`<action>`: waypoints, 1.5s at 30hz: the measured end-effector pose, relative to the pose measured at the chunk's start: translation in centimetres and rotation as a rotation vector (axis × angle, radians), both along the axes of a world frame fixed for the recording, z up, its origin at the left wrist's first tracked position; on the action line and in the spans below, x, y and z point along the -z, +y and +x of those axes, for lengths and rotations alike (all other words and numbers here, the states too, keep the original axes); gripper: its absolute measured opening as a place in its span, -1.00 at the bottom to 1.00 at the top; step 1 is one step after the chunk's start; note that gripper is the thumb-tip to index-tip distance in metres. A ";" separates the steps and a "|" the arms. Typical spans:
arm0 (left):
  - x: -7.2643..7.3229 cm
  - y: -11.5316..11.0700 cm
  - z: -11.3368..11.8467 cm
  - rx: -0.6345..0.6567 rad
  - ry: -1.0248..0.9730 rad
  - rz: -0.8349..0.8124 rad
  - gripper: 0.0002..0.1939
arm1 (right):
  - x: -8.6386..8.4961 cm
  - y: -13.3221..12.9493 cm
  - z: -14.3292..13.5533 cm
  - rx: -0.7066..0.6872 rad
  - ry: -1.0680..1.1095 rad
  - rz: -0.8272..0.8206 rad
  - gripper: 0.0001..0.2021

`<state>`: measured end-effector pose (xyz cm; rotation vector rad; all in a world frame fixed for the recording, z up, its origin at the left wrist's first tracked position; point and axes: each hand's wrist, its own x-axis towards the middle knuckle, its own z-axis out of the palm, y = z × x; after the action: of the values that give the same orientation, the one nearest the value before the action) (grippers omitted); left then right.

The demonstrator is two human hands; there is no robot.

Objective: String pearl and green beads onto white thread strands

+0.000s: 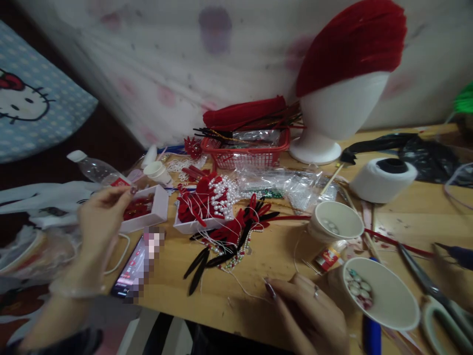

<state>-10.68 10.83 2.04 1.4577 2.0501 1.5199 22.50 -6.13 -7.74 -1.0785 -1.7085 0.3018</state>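
My left hand (101, 217) is raised over the left part of the table, thumb and fingertips pinched together beside a white box of red pieces (158, 207); what is between the tips is too small to tell. Low at the centre right, my right hand (308, 305) has its thumb and index finger together at the end of a thin white thread (246, 292). That thread runs to a cluster of red and black loops (240, 236) with small beads. Behind the cluster, a second white box (192, 227) holds red pieces and white pearl strands (223, 195).
A lit phone (133, 266) lies at left. Two cups of beads (345, 217) (399, 296), scissors (439, 301) and a thread cone (382, 182) stand or lie at right. Behind are a red basket (246, 157) and a white head form (340, 108).
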 end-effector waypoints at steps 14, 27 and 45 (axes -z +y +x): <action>7.5 -13.9 19.7 0.556 -1.699 -0.493 -0.71 | -0.5 -0.1 -0.6 0.045 0.222 -0.037 -0.78; 7.4 -14.1 20.4 0.541 -1.960 -0.748 -0.70 | -0.6 -0.2 -1.0 0.124 0.203 -0.044 -0.74; 7.5 -14.3 20.9 0.493 -1.937 -0.791 -0.72 | -0.5 -0.4 -0.9 0.148 0.229 -0.038 -0.76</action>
<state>10.21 -3.43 -5.47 -0.1380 0.6652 0.8204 21.65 -6.50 -7.25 -1.1455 -1.4181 0.3502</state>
